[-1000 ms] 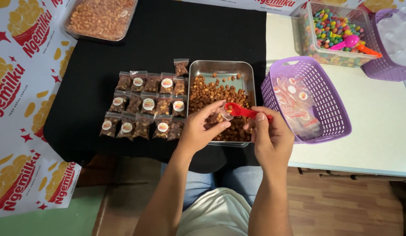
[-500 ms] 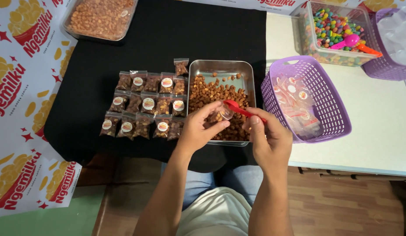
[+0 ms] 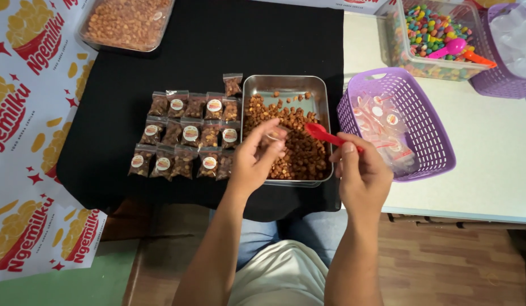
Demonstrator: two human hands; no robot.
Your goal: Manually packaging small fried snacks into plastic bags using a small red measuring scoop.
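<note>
Over the steel tray [image 3: 257, 85], the left hand [image 3: 257, 161] pinches a small clear pouch [image 3: 276, 136], light, limp and slippery, best held at its mouth, while at 3 o'clock the right hand [image 3: 362, 175] grips a stiff red scoop [image 3: 326, 135] by its handle.

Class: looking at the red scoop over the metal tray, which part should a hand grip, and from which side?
Grip the red scoop by its thin handle, from the right, as the right hand does: the bowl end points left over the snack-filled metal tray, so the handle end stays free.
</note>
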